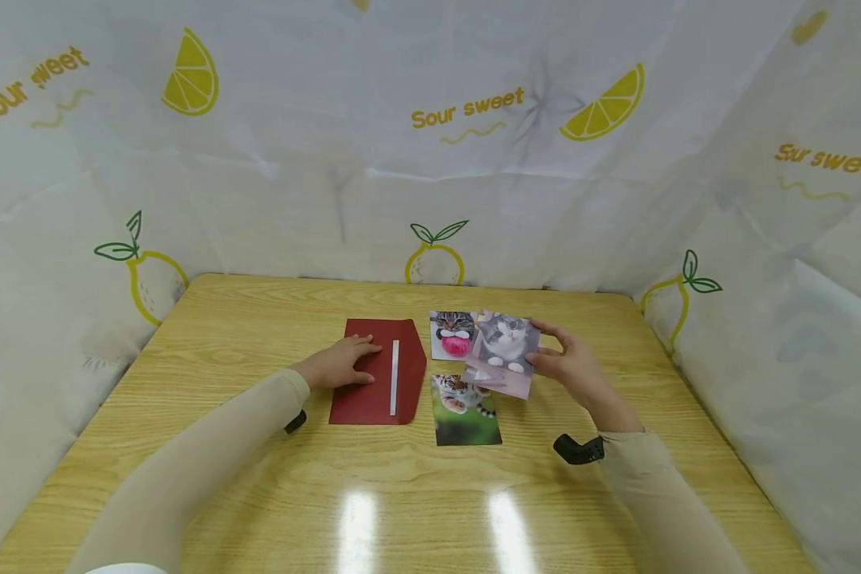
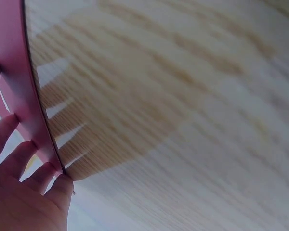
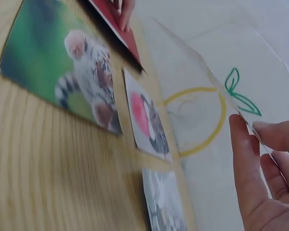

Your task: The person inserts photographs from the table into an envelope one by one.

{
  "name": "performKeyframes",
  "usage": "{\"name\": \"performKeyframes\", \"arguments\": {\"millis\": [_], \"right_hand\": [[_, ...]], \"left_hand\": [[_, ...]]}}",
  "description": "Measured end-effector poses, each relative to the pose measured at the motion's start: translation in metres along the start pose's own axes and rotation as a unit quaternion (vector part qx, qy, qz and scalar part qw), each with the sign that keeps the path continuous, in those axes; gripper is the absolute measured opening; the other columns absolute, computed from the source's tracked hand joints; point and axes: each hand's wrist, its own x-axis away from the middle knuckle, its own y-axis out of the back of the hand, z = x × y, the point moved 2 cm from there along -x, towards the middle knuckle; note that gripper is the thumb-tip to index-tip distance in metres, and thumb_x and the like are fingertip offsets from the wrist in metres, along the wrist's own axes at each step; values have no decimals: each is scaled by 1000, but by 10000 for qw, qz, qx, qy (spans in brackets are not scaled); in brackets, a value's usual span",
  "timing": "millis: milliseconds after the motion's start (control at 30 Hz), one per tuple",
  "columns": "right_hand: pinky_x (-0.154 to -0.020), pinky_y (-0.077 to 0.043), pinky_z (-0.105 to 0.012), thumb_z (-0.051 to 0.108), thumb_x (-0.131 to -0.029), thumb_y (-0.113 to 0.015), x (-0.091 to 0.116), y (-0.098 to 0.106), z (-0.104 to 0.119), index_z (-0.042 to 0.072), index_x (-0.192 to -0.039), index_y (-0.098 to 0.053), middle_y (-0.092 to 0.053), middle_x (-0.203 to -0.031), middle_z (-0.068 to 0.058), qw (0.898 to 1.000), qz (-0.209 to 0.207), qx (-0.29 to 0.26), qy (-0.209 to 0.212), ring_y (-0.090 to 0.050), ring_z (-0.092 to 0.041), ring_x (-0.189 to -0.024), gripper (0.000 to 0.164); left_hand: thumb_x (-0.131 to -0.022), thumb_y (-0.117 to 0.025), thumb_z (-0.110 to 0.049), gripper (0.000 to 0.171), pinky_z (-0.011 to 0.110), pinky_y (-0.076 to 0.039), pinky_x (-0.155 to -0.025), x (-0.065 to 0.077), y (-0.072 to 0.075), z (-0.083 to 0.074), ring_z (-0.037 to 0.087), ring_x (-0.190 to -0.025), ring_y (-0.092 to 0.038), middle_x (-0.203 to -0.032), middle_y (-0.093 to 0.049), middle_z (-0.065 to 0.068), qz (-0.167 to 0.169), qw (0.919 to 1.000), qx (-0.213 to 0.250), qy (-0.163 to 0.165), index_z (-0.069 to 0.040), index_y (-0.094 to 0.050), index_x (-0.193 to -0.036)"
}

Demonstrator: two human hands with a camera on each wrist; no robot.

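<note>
My left hand [image 1: 339,363] rests on a red envelope [image 1: 364,402], fingers spread over its left part; a white strip [image 1: 395,379] runs near the pointed flap on the right. In my right hand [image 1: 572,368] a photo card of a grey-and-white kitten [image 1: 501,359] is pinched by its right edge, tilted above the table. From the right wrist view this card [image 3: 202,62] appears nearly edge-on. Partly behind it in the head view lies a picture of a tabby cat with a pink ball [image 1: 450,341]. A tiger cub picture [image 1: 466,414] lies nearer me.
Another grey-and-white card [image 3: 166,202] lies on the wooden table [image 1: 273,478], visible in the right wrist view. White lemon-print sheeting [image 1: 294,199] hangs behind the table and along both sides. Black camera mounts [image 1: 578,450] stick out at the wrists.
</note>
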Motion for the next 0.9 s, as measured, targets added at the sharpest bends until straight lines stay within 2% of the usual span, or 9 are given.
{"name": "performKeyframes", "arguments": {"millis": [300,433,600,633,700,767,867,900], "right_hand": [[-76,-58,-26,-3,-91,-61,-20,-33,3,8,-154,-24,-17,-155,-17,9995,160,48,253,-61,-7,-94,73],[-78,-57,-26,-2,-90,-62,-27,-51,1,10,-153,-27,-18,-156,-15,9996,202,161,112,-60,-7,-95,72],[-77,-57,-32,-4,-90,-61,-31,-73,-2,10,-153,-26,-25,-151,-17,9992,369,167,-1,-61,-8,-82,73],[-76,-56,-34,-5,-90,-61,-32,-77,-3,9,-153,-26,-28,-149,-17,9990,400,189,2,-61,-8,-79,73],[-64,-50,-39,-6,-90,-60,-34,-83,-4,11,-153,-27,-40,-134,-21,9989,436,149,-35,-56,-11,-69,72],[-55,-38,-42,-7,-90,-60,-35,-88,-6,13,-152,-29,-47,-122,-16,9990,417,142,-85,-51,-14,-62,72],[-50,-28,-43,-6,-90,-61,-37,-94,-7,15,-151,-31,-56,-95,-14,9987,369,333,-134,-54,-19,-59,72],[-49,-29,-41,-5,-89,-62,-38,-96,-8,16,-151,-32,-58,-91,-9,9982,334,475,-150,-59,-20,-61,72]], "left_hand": [[-94,-63,-33,64,53,-21,-118,3,2,-3,40,-148,-13,-159,-22,18,-26,10000,14,-47,-9,-40,-149],[-94,-64,-32,63,52,-21,-118,3,2,-2,38,-148,-13,-159,-22,17,-19,10000,21,21,-10,-40,-149],[-94,-64,-33,63,52,-22,-118,2,2,-3,38,-148,-14,-159,-23,16,7,10000,-49,61,-11,-40,-149],[-94,-64,-33,64,52,-22,-118,2,2,-3,38,-148,-14,-159,-23,16,8,10000,-57,58,-11,-40,-148],[-94,-64,-33,64,51,-21,-118,1,2,-3,38,-148,-14,-159,-23,16,17,10000,-42,59,-10,-40,-148],[-94,-64,-33,64,51,-21,-119,1,2,-3,38,-148,-15,-159,-23,17,12,10000,-34,55,-10,-40,-148],[-94,-64,-33,64,51,-20,-119,1,2,-3,38,-148,-15,-159,-23,16,13,10000,-40,57,-11,-40,-148],[-94,-64,-33,64,51,-20,-119,1,2,-3,38,-148,-15,-159,-23,16,11,10000,-47,55,-11,-40,-148]]}}
